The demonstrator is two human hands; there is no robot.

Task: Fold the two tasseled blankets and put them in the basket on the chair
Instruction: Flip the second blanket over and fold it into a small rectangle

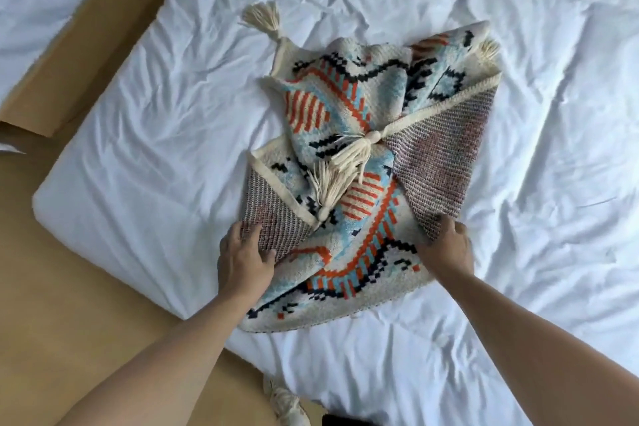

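The fingers [242,235] of the left hand [243,261] are lying fairly straight on the grey reverse-side flap at the near-left corner of the tasseled blanket [363,162], pressing it flat rather than curling round it. The right hand [446,245] is sitting at the near-right corner of the same blanket, its fingers curling over the edge of the other turned-in grey flap; whether they are truly pinching the cloth or only pushing on it I cannot tell, since the fingertips are hidden against the knit.

The blanket is lying in the middle of the white bed sheet [173,114], partly folded, with two corners turned inward so that two cream tassels [342,166] are meeting on top of its centre. A third tassel [262,19] is sticking out beyond the blanket's far-left corner. No basket, chair or second blanket is showing clearly.

By my judgement the knit is thick, soft and floppy, fairly light, not fragile and not slippery on the sheet. It will sag and spill open if lifted by one point, and the tassels will dangle loose. The sound hold is at both near corners together, gripping through all the layers, or with flat palms under the bundle once it is folded smaller.
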